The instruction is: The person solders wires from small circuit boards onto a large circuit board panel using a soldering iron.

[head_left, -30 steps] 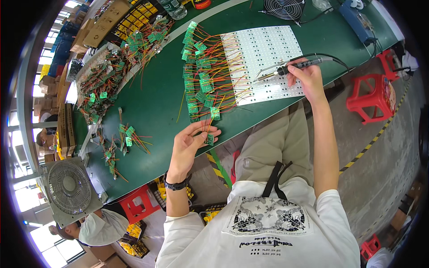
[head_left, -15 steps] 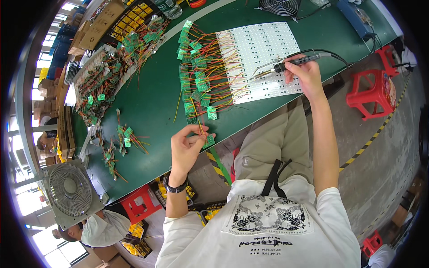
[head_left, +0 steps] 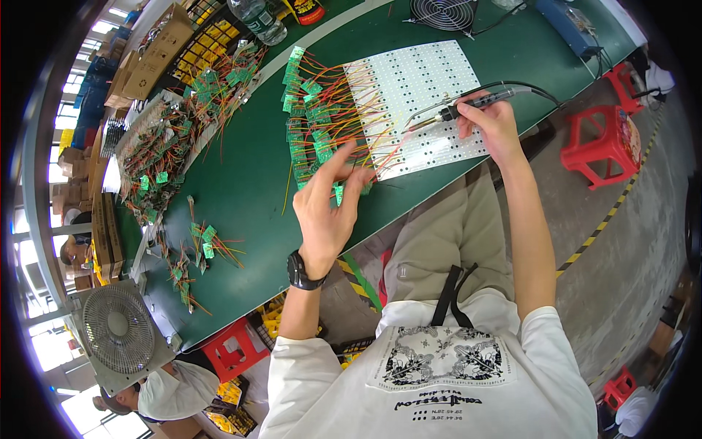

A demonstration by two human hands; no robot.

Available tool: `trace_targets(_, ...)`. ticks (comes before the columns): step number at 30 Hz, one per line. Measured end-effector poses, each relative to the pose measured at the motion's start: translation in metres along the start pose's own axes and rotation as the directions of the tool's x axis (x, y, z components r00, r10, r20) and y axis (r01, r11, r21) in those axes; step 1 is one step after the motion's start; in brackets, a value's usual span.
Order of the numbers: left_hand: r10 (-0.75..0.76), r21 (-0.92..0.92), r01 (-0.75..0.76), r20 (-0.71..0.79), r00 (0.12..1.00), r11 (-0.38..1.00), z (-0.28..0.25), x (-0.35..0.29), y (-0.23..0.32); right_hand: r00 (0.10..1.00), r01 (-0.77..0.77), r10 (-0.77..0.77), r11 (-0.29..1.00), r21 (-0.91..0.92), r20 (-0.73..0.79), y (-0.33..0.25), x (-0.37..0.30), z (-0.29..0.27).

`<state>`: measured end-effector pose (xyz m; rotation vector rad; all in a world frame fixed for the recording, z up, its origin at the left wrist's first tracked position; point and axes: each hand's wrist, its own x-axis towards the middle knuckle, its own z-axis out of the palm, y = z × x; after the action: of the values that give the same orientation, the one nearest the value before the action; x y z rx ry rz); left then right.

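My left hand (head_left: pixel 329 201) reaches over the wires beside the white perforated panel (head_left: pixel 431 102). Its index finger is raised, and its thumb and another finger close on thin red wires at the panel's lower left corner. Small green circuit boards (head_left: pixel 296 121) lie in rows left of the panel, their red and yellow wires running onto its left edge. Some boards near my left hand are partly covered by it. My right hand (head_left: pixel 491 126) grips a soldering iron (head_left: pixel 468 108) with a thin curved tube along it. The iron's tip points left, just over the panel.
More wired boards are heaped at the table's left (head_left: pixel 157 150), with a few loose ones nearer (head_left: pixel 208 241). A water bottle (head_left: pixel 259 22), a small fan (head_left: pixel 442 13) and a blue box (head_left: pixel 567 28) stand at the back. Red stools (head_left: pixel 603 146) stand right; a person sits lower left.
My left hand has moved up and right from the table's front edge to the panel's corner, carrying the wires. My right hand still holds the iron over the panel, nearly in place.
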<state>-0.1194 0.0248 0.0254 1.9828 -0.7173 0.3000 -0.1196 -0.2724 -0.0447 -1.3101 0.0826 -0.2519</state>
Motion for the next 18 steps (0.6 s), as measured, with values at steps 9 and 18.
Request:
trace_targets(9, -0.191, -0.224, 0.283, 0.358, 0.914, 0.933, -0.002, 0.021, -0.007, 1.0, -0.01, 0.01, 1.0, 0.014, -0.011, 0.001, -0.002, 0.002)
trace_targets(18, 0.362, 0.3, -0.491, 0.396, 0.844, 0.818, 0.022, -0.008, -0.037, 0.999, -0.042, 0.043, 0.999, 0.019, -0.033, -0.004, 0.0, 0.003)
